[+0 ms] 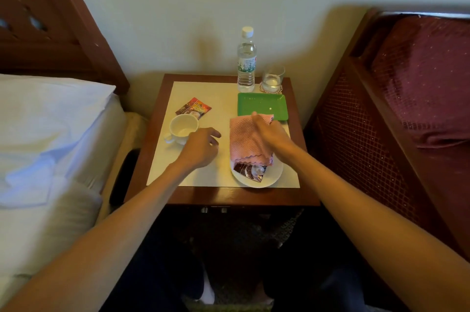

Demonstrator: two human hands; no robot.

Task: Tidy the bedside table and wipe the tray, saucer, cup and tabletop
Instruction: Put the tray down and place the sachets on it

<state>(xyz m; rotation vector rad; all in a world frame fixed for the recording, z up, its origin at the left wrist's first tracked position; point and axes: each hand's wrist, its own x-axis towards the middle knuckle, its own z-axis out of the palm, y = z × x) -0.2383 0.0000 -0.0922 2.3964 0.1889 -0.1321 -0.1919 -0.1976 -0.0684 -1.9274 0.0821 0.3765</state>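
Note:
A pink cloth [245, 140] hangs from my right hand [273, 134], which grips its upper edge just in front of the green tray [262, 105]. The cloth drapes over the far part of a white saucer [273, 176], where a dark sachet [249, 170] lies. My left hand [201, 148] hovers over the tabletop [221, 95] with loosely curled fingers and holds nothing. Just left of it stands a white cup [181, 128]. A red sachet [194, 108] lies behind the cup.
A water bottle [246, 62] and a drinking glass [272, 78] on a coaster stand at the table's back right. A bed with white pillows [45, 120] is on the left, and a dark red upholstered chair [419, 82] is on the right.

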